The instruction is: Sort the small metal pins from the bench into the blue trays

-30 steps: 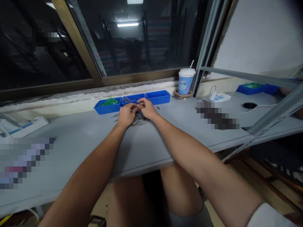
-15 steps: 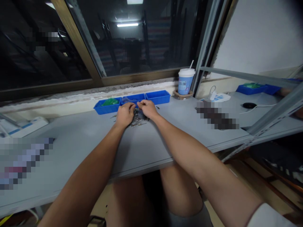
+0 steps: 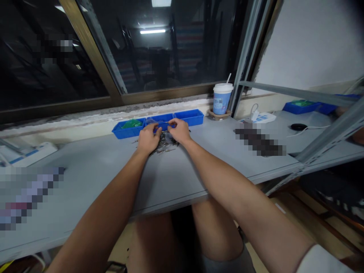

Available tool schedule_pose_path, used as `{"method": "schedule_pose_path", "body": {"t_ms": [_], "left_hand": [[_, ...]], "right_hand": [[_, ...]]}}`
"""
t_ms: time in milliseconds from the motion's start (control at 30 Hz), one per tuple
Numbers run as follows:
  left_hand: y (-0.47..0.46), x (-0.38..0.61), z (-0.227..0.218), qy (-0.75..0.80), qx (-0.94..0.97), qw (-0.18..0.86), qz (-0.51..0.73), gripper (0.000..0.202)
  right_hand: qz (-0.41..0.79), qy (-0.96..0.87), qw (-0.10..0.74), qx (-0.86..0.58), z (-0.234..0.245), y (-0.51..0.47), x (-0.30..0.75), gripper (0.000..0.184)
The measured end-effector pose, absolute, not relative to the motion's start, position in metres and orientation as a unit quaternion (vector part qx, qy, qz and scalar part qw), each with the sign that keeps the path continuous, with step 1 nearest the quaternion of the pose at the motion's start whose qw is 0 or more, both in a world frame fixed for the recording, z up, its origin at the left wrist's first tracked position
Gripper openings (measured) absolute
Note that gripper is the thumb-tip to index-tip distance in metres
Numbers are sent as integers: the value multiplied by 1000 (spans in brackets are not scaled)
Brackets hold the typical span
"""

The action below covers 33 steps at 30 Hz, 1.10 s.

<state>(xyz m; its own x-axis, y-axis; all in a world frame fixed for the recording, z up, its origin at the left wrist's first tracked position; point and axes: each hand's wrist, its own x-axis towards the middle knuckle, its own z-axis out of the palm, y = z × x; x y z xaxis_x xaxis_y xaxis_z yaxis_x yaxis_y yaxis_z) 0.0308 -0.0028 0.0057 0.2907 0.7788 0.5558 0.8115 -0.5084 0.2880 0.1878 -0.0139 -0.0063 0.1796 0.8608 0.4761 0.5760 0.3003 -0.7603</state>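
A loose pile of small thin metal pieces (image 3: 163, 143) lies on the grey table, several of them long and pin-like. My left hand (image 3: 148, 138) is over the pile's left side, its thumb and fingers bent together; whatever is between them is too small to name. To the right, my right hand (image 3: 180, 131) is closed in a pinch just in front of the middle blue tray, and a tiny thin thing seems to show at its fingertips. The middle blue tray (image 3: 160, 116) has clear plastic in it. The fingertips of the two hands are slightly apart.
The left blue tray holds a green bag (image 3: 132, 123); the right blue tray (image 3: 188, 118) adjoins the middle one. A lidded cup (image 3: 222, 99) with a straw stands by the metal shelf post. Power strips (image 3: 261, 117) and a black round object (image 3: 299, 127) lie farther out.
My right hand's fingertips have moved a little up and away from my left hand, widening the gap between them. My left hand has stayed almost in place over the pile.
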Motion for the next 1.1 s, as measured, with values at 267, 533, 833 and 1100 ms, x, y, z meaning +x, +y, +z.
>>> {"method": "schedule_pose_path", "body": {"t_ms": [267, 533, 833, 1100], "left_hand": [[-3, 22, 6, -544, -796, 33, -263, 41], [-4, 20, 6, -560, -800, 40, -214, 42], [-5, 24, -1, -559, -822, 26, -108, 66], [-2, 28, -5, -544, -833, 24, -98, 63]], "right_hand": [[60, -619, 366, -692, -13, -11, 216, 74], [69, -605, 355, -710, -17, -1, 223, 84], [58, -590, 382, -709, -19, 3, 213, 80], [64, -584, 400, -703, -19, 6, 211, 79]]}}
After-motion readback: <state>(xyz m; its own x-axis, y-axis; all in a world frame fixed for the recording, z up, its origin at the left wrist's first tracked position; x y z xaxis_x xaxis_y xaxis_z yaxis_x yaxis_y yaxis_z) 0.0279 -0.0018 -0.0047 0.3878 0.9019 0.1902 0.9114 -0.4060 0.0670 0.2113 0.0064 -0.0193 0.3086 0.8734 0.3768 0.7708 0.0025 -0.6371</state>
